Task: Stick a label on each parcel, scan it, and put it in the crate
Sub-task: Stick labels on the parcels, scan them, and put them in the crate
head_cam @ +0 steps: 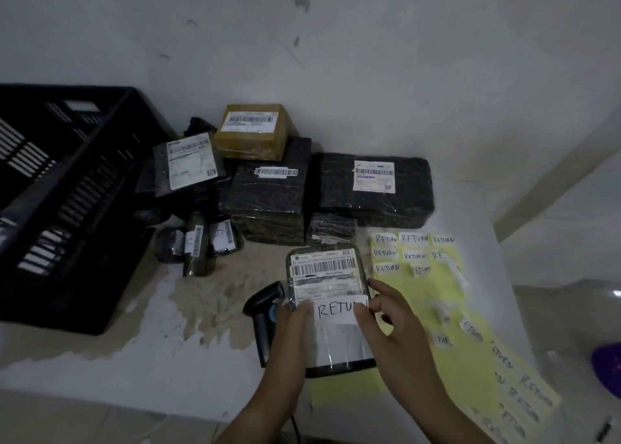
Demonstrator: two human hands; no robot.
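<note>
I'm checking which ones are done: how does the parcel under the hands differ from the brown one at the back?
The front parcel lies flat on the table; the brown parcel is boxier, perched on black-wrapped parcels. The front parcel is dark under glossy wrap, the brown parcel tan. The front parcel has a RETURN label under the thumbs of left hand and right hand; the brown parcel shows none. Both carry printed barcode labels.

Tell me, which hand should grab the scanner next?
Probably the left hand. The scanner lies right beside it, left of the parcel. The right hand is on the parcel's far side, thumb on the label, and would have to reach across.
</note>
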